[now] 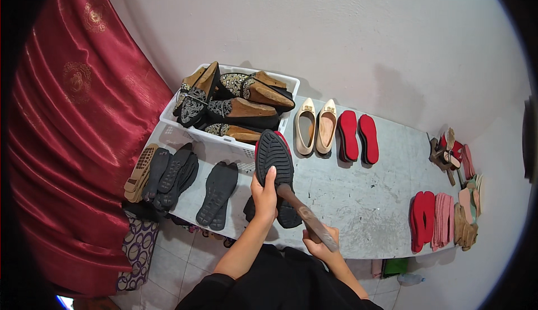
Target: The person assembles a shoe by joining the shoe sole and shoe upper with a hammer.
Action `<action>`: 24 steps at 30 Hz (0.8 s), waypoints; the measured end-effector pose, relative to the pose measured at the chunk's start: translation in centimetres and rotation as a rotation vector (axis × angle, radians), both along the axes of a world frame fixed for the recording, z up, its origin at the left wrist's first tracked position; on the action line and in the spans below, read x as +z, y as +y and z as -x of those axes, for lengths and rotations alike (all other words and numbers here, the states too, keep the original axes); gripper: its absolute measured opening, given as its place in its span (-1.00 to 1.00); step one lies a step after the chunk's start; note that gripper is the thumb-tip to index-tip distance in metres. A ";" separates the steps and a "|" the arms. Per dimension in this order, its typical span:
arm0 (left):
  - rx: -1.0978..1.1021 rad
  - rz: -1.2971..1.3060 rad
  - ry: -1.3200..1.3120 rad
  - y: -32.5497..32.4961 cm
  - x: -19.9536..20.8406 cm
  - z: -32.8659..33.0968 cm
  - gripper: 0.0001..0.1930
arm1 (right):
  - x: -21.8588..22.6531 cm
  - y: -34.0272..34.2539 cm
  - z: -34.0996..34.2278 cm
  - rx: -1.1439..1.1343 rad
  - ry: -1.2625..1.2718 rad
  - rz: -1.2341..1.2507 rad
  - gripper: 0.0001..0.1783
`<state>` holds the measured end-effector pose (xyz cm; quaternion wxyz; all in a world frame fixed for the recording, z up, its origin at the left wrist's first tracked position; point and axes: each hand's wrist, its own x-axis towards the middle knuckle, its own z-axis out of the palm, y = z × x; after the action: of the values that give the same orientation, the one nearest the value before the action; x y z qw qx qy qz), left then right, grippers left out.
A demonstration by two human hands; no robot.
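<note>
My left hand (264,199) is closed around a black ridged shoe sole (273,157), its thumb on the tread. A red edge, like that of the red insoles, shows along the sole's far side. In my right hand (322,244) is the wooden handle of a hammer (305,216), slanting up and left to the sole's near end. The hammer's head is hard to make out against the black rubber. Below the held sole, more black soles (288,216) lie on the grey table (358,209), partly hidden by my left hand and wrist.
A white plastic basket (224,142) holds several decorated black shoes on wooden lasts. Right of it stand cream flats (317,128) and red insoles (357,136). Black soles (217,192) lie at left. Stacked red insoles (421,220), pink ones (443,220) and tools (445,153) line the right end.
</note>
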<state>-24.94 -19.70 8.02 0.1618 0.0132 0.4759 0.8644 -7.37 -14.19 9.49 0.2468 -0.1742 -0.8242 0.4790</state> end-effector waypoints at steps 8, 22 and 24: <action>0.012 0.003 -0.023 -0.2 0.2 0.3 -0.69 | -0.6 -0.5 -0.7 0.009 -0.077 0.025 -0.85; 0.107 -0.033 0.005 -0.7 1.4 1.8 -0.69 | -0.9 -0.2 -2.1 0.110 -0.136 0.052 -0.89; 0.111 -0.037 -0.004 -0.7 1.4 1.9 -0.70 | -0.9 0.0 -2.2 0.103 -0.146 0.062 -0.89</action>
<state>-26.82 -20.40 9.45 0.1144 -0.0117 0.4595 0.8807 -5.13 -14.15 8.56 0.1557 -0.1737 -0.8327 0.5022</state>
